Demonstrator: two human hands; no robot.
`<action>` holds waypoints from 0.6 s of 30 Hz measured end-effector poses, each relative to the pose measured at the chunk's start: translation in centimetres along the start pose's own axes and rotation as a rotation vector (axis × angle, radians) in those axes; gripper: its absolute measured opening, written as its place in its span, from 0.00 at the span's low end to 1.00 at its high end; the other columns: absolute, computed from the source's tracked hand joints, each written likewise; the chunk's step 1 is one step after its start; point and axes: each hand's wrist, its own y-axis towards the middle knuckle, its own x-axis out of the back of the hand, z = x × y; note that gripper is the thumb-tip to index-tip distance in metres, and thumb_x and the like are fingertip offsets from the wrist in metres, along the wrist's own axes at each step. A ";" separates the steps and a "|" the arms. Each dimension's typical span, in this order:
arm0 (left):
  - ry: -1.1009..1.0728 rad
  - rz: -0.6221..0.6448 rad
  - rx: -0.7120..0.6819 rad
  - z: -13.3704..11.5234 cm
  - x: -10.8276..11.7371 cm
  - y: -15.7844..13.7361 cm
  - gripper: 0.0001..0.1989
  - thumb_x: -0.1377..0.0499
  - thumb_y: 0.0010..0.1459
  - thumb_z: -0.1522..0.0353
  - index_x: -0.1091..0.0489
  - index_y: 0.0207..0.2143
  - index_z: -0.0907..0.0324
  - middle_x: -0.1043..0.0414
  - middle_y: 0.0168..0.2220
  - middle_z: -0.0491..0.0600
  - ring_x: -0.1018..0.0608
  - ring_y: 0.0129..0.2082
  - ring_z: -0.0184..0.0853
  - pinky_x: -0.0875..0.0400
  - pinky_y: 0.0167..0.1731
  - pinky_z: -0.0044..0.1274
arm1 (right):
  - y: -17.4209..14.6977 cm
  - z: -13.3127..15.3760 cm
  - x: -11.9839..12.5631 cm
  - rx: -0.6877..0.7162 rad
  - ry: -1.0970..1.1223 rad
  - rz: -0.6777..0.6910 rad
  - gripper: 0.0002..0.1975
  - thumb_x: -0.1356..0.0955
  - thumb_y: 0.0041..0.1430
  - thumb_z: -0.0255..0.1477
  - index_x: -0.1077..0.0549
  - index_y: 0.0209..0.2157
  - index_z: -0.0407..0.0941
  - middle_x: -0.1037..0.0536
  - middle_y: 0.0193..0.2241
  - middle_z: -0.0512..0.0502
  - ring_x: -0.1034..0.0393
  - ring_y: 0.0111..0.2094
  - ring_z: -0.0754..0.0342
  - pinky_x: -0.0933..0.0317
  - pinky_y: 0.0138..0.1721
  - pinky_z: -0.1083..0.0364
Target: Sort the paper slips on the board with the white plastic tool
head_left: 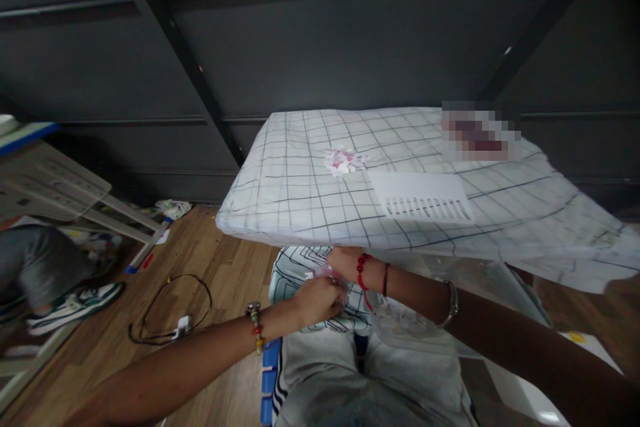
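left hand beside right hand, fingers curled near pinkish scrap, grip unclear

The head camera looks forward and down — close above the lap.

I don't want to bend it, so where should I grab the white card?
The white card is probably best pinched at its right edge's plain far half, from the right: it lies flat, striped along its near side, with paper scraps by its far left corner.
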 end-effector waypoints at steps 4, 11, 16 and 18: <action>-0.043 -0.007 0.040 0.0 0.0 -0.3 0.05 0.43 0.51 0.72 0.29 0.31 0.62 0.28 0.36 0.56 0.26 0.37 0.44 0.33 0.33 0.27 | -0.5 0.0 0.2 -0.012 0.004 -0.013 0.17 0.37 0.57 0.35 0.35 0.46 0.41 0.32 0.44 0.43 0.35 0.41 0.53 0.37 0.40 0.49; -0.272 -0.028 0.028 0.4 0.1 -0.3 0.03 0.41 0.49 0.76 0.30 0.28 0.60 0.30 0.27 0.46 0.27 0.30 0.33 0.36 0.29 0.19 | -2.7 -0.4 1.2 0.004 -0.007 -0.077 0.10 0.38 0.58 0.27 0.31 0.40 0.39 0.28 0.38 0.42 0.32 0.36 0.55 0.36 0.35 0.55; -0.465 -0.051 0.037 1.1 0.6 -0.5 0.01 0.44 0.54 0.75 0.34 0.30 0.62 0.31 0.28 0.44 0.29 0.27 0.28 0.36 0.26 0.16 | -4.1 -0.7 1.5 0.066 -0.008 -0.156 0.12 0.42 0.55 0.17 0.29 0.35 0.39 0.27 0.36 0.40 0.31 0.37 0.53 0.39 0.31 0.59; -0.504 -0.062 0.046 1.4 1.4 -0.8 0.02 0.46 0.55 0.76 0.35 0.29 0.63 0.32 0.28 0.45 0.30 0.27 0.28 0.36 0.26 0.17 | -4.2 -0.9 1.4 0.104 -0.004 -0.173 0.12 0.42 0.55 0.17 0.28 0.34 0.39 0.27 0.35 0.40 0.31 0.36 0.53 0.39 0.31 0.59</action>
